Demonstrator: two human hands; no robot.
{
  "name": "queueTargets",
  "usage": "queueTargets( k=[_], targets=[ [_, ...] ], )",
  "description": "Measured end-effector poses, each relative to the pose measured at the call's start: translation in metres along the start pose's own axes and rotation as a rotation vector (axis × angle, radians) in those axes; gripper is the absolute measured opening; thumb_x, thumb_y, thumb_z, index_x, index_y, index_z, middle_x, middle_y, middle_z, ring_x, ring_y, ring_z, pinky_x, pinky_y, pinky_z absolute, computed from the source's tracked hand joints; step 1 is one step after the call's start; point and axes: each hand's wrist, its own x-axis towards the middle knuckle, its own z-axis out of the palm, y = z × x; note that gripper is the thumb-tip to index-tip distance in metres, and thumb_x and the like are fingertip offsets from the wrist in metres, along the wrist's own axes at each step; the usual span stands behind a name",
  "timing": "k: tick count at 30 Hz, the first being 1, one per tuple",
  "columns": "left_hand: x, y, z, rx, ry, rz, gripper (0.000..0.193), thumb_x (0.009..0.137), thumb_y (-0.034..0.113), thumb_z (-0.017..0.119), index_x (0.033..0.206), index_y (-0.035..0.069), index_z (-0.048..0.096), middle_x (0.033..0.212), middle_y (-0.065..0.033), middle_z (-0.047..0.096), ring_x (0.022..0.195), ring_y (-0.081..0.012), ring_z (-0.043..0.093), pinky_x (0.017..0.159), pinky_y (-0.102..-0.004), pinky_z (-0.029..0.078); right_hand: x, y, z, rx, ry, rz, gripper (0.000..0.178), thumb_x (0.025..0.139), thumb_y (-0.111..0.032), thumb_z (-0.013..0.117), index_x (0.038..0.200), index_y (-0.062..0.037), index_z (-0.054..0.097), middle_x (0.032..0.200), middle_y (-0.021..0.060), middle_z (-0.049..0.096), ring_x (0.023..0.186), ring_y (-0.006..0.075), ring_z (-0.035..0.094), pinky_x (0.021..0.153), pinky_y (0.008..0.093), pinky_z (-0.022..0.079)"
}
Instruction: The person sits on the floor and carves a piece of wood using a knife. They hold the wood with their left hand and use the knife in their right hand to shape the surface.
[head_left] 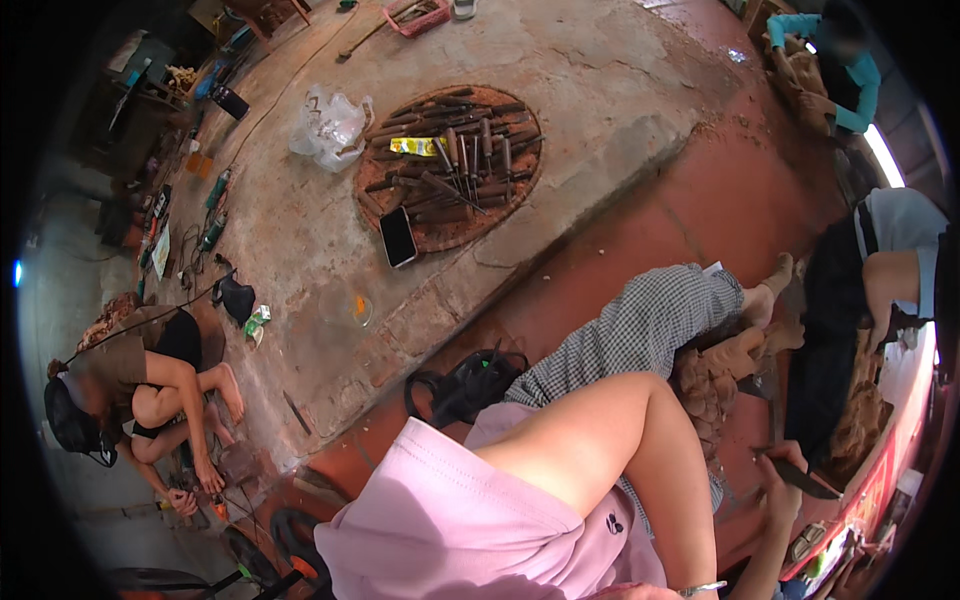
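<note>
My left arm, in a pink sleeve, bends sharply at the elbow. A band circles its wrist at the lower edge, where only a sliver of my left hand (638, 593) shows; its fingers are cut off. At the lower right my right hand (778, 482) is closed around a dark, flat, pointed piece (812, 482), whose kind I cannot make out. Brown carved wood (710, 385) lies beyond my left forearm, near my checkered trouser leg (640, 320). Another carved wooden piece (865, 415) stands just past my right hand.
A round tray (515, 220) holds many wooden-handled carving tools, with a phone (398, 238) at its rim and a plastic bag (330, 128) alongside. A black bag (475, 382) lies by my leg. People work at left (150, 370), far right (855, 75) and right (900, 240).
</note>
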Motion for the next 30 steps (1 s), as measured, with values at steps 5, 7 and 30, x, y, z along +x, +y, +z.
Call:
queueTargets(
  k=[5, 7, 30],
  targets=[
    [-0.007, 0.002, 0.03, -0.1, -0.248, -0.056, 0.021, 0.085, 0.027, 0.065, 0.093, 0.008, 0.069, 0.094, -0.013, 0.066, 0.09, -0.026, 0.066, 0.073, -0.0329, 0.053, 0.02, -0.009, 0.026, 0.349, 0.12, 0.114, 0.009, 0.084, 0.0, 0.068, 0.088, -0.0018, 0.06, 0.089, 0.0015, 0.057, 0.082, 0.0112, 0.057, 0.075, 0.0243, 0.047],
    [-0.044, -0.037, 0.032, -0.059, -0.273, -0.206, 0.021, 0.085, 0.028, 0.065, 0.094, 0.008, 0.069, 0.094, -0.013, 0.066, 0.09, -0.0257, 0.066, 0.073, -0.0325, 0.053, 0.016, 0.007, 0.035, 0.423, 0.199, 0.135, 0.009, 0.088, -0.002, 0.068, 0.093, -0.0018, 0.061, 0.093, 0.0021, 0.059, 0.085, 0.0117, 0.059, 0.077, 0.0248, 0.05],
    [-0.207, -0.289, -0.076, 0.702, 0.624, -1.142, 0.06, 0.097, 0.044, 0.043, 0.094, -0.011, 0.066, 0.1, -0.0378, 0.063, 0.104, -0.0505, 0.057, 0.098, -0.052, 0.043, 0.023, 0.079, 0.224, 0.265, 1.074, 0.046, 0.019, 0.097, -0.012, 0.061, 0.108, -0.002, 0.049, 0.12, 0.0176, 0.061, 0.109, 0.0232, 0.057, 0.094, 0.0343, 0.045]
  ],
)
